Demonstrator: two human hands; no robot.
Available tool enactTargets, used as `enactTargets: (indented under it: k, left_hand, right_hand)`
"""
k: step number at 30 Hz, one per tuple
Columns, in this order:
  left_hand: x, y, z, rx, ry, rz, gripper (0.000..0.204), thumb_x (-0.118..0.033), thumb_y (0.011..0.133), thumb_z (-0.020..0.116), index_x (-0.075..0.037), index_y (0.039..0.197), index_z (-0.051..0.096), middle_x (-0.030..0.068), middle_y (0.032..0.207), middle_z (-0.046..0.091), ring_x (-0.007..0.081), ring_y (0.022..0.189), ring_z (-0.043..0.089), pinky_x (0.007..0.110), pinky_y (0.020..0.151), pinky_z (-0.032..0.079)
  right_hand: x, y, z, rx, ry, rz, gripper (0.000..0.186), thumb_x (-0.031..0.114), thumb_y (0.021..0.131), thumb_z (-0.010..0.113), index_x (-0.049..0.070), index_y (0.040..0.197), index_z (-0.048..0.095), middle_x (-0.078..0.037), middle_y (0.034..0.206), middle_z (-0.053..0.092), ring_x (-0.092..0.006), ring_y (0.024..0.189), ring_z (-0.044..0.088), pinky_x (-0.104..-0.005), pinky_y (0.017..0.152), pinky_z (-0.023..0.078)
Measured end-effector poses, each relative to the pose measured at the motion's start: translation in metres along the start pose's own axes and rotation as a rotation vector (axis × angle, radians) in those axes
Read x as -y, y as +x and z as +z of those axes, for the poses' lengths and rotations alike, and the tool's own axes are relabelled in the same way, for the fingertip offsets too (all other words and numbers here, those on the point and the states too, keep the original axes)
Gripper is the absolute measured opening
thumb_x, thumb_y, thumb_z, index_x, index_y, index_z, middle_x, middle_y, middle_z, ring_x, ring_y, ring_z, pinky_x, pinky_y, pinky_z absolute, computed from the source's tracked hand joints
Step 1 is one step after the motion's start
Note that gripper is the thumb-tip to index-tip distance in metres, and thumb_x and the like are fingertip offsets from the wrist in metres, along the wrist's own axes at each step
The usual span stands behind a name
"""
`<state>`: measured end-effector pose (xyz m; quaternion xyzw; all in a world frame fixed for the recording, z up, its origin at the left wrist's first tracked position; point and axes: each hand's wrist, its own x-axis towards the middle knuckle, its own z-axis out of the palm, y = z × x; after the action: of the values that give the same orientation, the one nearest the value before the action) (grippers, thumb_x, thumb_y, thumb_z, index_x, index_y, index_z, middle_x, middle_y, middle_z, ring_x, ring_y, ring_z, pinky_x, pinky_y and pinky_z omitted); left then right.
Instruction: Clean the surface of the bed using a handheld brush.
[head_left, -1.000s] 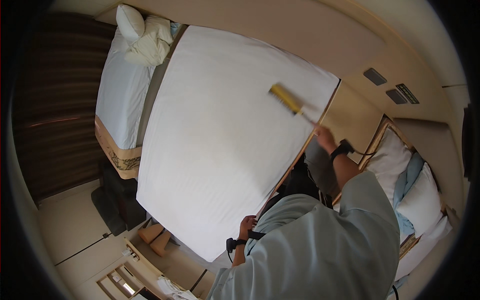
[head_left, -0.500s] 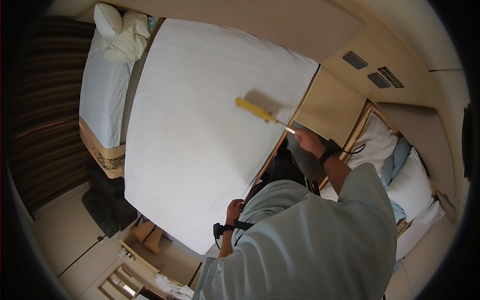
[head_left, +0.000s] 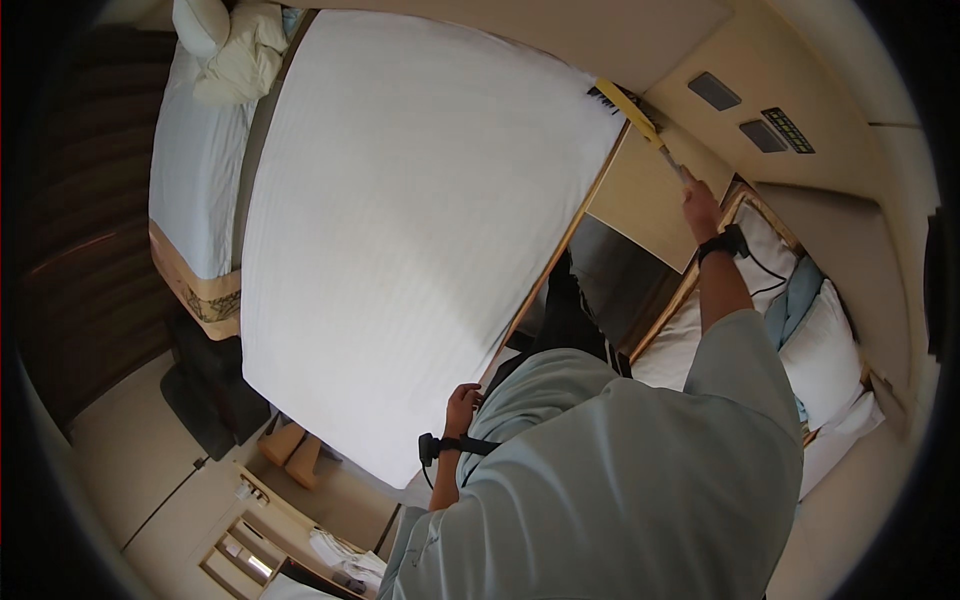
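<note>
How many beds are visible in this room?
3: the middle bed, with the brush at its corner; the left bed, beside the brown curtain; and the right bed, with pillows, partly hidden by the sleeve. Others may be hidden behind the person.

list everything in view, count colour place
middle bed: one, white, centre
brush: one, yellow, dark bristles, at middle bed's upper-right corner
left bed: one, white, upper left
right bed: one, white, right
pillows: at least three, white, side beds
curtain: one, brown, left
chair: one, black, lower left
cabinet: one, tan, beside middle bed
wall plates: two, grey, upper right
shirt: one, grey-green, bottom
right hand: one, bare, gripping brush
left hand: one, bare, beside torso
</note>
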<state>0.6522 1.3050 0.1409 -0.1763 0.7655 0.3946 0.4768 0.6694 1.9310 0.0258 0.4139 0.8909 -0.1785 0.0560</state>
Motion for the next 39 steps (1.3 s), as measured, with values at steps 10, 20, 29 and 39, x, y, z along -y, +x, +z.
enactTargets:
  k: [10, 20, 29, 39]
  left_hand:
    - [0.063, -0.014, 0.002, -0.049, -0.164, 0.024, 0.021, -0.010, 0.084, 0.046, 0.000, 0.097, 0.058, 0.0036, 0.071, 0.058, 0.0097, 0.059, 0.051, 0.023, 0.056, 0.041]
    - [0.190, -0.033, -0.024, -0.103, -0.451, 0.047, 0.020, -0.011, 0.083, 0.047, -0.002, 0.096, 0.059, 0.0038, 0.074, 0.059, 0.0112, 0.063, 0.054, 0.024, 0.060, 0.044]
    - [0.303, -0.075, -0.058, -0.146, -0.581, -0.091, 0.022, -0.018, 0.086, 0.046, -0.003, 0.098, 0.055, 0.0037, 0.071, 0.056, 0.0105, 0.056, 0.053, 0.021, 0.051, 0.042]
    - [0.289, -0.112, 0.002, -0.318, -0.496, -0.045, 0.022, -0.014, 0.083, 0.048, 0.000, 0.096, 0.059, 0.0086, 0.078, 0.061, 0.0149, 0.068, 0.059, 0.026, 0.063, 0.047]
  right_hand:
    - [0.077, -0.089, 0.039, -0.137, 0.257, -0.181, 0.039, 0.008, 0.079, 0.054, 0.004, 0.117, 0.048, -0.019, 0.108, 0.055, -0.0354, 0.101, 0.053, -0.0404, 0.085, 0.043]
    - [0.200, -0.274, 0.113, 0.365, 0.332, -0.340, 0.028, 0.011, 0.079, 0.056, 0.005, 0.105, 0.047, -0.020, 0.098, 0.058, -0.0389, 0.094, 0.054, -0.0443, 0.078, 0.044]
    - [0.273, -0.346, 0.176, 0.752, 0.319, -0.569, 0.026, 0.018, 0.080, 0.055, 0.006, 0.102, 0.051, -0.020, 0.092, 0.060, -0.0375, 0.088, 0.057, -0.0446, 0.075, 0.045]
    - [0.223, -0.208, 0.180, 0.478, 0.271, -0.378, 0.027, 0.022, 0.082, 0.051, 0.007, 0.105, 0.051, -0.022, 0.097, 0.059, -0.0388, 0.094, 0.055, -0.0461, 0.078, 0.044]
